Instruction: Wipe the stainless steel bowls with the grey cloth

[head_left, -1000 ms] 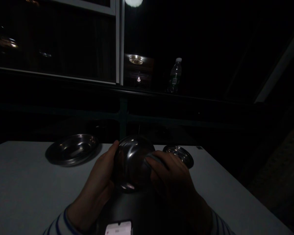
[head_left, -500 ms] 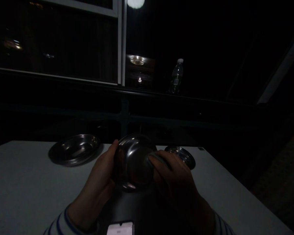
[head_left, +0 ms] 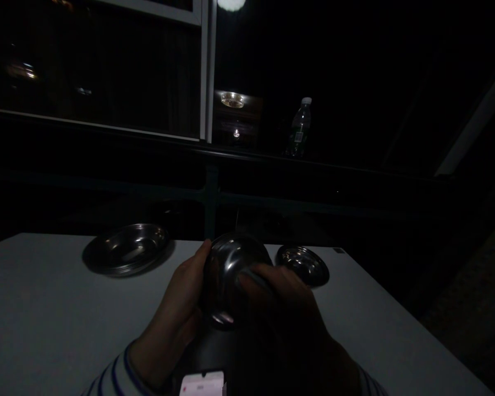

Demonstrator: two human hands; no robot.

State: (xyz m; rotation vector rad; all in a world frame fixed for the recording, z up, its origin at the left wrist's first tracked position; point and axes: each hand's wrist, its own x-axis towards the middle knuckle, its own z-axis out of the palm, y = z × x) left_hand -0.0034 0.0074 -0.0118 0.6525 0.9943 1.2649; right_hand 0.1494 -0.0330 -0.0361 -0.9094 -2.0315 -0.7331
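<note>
My left hand (head_left: 184,297) grips the left rim of a shiny metal bowl (head_left: 226,258), thumb along the edge. The bowl is tilted, its rounded outer side towards me. My right hand (head_left: 286,302) is closed and presses a small dark grey pad (head_left: 256,279) onto the bowl's right side. Whether the pad is a cloth or a sponge is too dark to tell. Beyond my right hand, a second metal bowl (head_left: 303,265) rests on the table. To the left lies a small stack of wide metal basins (head_left: 126,250).
All this is on a white table (head_left: 58,319). A lit phone (head_left: 202,383) shows at the bottom edge, between my forearms. Behind the table, a clear plastic bottle (head_left: 301,126) with a white cap stands on a ledge by a dark window.
My right hand and the pad have slid left and slightly down across the bowl. The held bowl and my left hand have shifted a little right and down.
</note>
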